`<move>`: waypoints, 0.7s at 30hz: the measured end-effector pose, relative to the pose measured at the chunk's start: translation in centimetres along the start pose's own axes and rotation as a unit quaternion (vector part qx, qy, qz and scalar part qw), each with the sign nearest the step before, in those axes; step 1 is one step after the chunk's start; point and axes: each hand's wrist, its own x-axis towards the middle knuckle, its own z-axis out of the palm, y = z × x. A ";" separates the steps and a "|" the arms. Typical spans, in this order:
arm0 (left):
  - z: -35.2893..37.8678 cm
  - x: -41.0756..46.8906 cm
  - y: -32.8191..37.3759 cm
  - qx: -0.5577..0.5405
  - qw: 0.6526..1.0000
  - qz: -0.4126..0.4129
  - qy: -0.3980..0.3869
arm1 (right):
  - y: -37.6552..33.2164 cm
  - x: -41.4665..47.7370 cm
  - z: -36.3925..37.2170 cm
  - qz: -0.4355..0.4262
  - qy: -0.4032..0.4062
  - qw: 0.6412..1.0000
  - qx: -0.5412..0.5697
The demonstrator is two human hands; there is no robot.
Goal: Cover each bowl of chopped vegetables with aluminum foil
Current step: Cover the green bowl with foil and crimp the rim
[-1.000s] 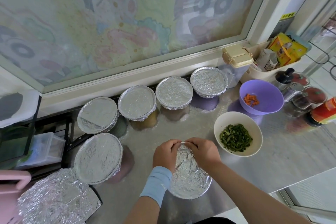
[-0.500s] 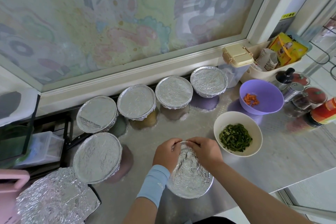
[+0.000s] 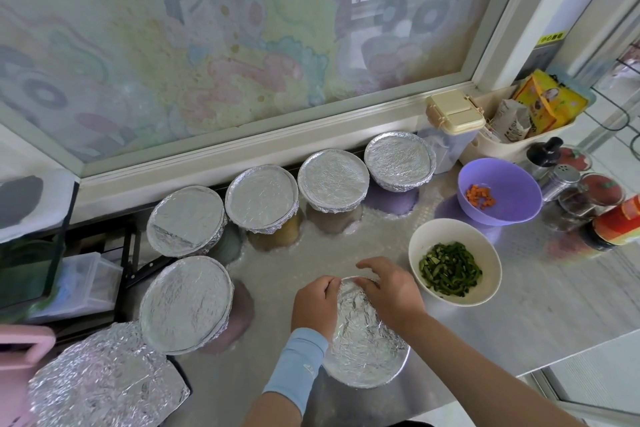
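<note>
Step in hand: crimping the foil (image 3: 367,347) over the near bowl (image 3: 372,381), which sits at the table's (image 3: 526,308) near edge, at 6 o'clock of the work area.

Left hand (image 3: 317,302): fingers curled, pinching the foil edge at the bowl's 11 o'clock rim. Right hand (image 3: 391,291): fingers arched and loosely spread, tips on the foil at 12 to 1 o'clock; whether they pinch or only press cannot be told.

Condition: the foil is creased across the top, and the near rim looks folded down.

Five covered bowls (image 3: 261,198) stand in an arc from 9 to 12 o'clock. The white bowl (image 3: 446,232) of chopped greens, at 2 o'clock just beside the right hand, and the purple bowl (image 3: 509,191) of carrot cubes, at 1 o'clock, stand uncovered.

Recommendation: work round the rim in short presses, folding the foil under the lip, one hand steadying the bowl. Pull gently; thin foil is likely to tear at creases.
</note>
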 end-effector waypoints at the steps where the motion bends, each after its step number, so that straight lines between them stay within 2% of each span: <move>1: -0.1 0.0 -0.1 0.017 1.000 0.015 0.003 | 0.1 -0.2 0.1 0.004 0.024 1.000 -0.004; 3: -0.3 0.2 -0.1 0.037 0.997 0.069 0.001 | 0.3 -0.7 0.4 0.007 0.052 0.999 0.000; 6: -0.1 0.5 0.6 0.044 0.991 0.128 -0.018 | 0.2 -1.3 0.6 0.017 0.051 0.998 0.020; 16: 0.4 1.0 0.9 -0.007 0.997 0.065 -0.035 | 0.4 -0.5 0.4 0.050 -0.003 0.998 0.032; 21: 0.2 0.3 0.3 0.004 0.999 0.033 0.025 | -0.2 0.2 -0.5 0.022 -0.045 0.999 0.001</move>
